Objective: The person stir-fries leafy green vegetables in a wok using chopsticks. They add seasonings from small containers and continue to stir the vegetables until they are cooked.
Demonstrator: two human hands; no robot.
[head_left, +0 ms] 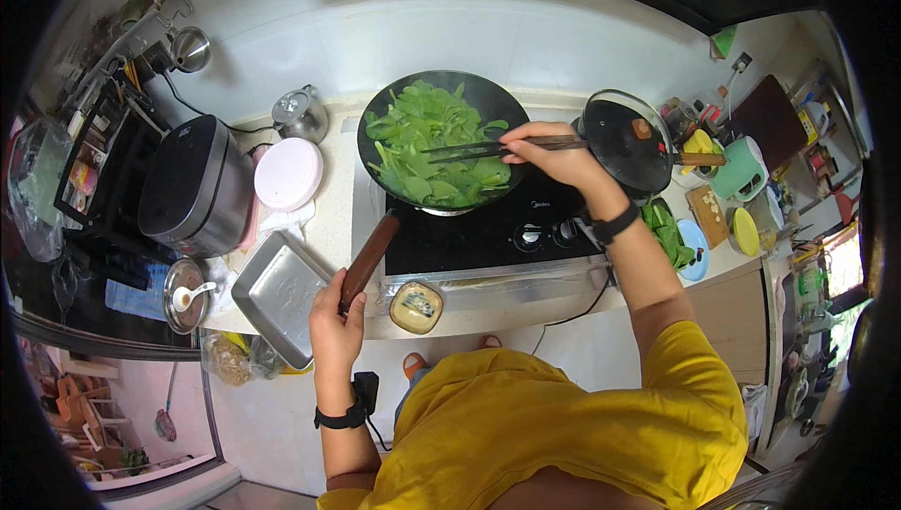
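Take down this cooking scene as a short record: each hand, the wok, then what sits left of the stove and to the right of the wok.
Left hand: grips the wok's wooden handle
Right hand: holds dark chopsticks, their tips over the greens
Wok: on the stove, holding leafy greens
Left of stove: metal tray, round pale-pink container, boxy appliance
Right of wok: lidded pan

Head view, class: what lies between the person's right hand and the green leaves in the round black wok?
The head view shows dark, slender chopsticks reaching from the right hand over the leaves.
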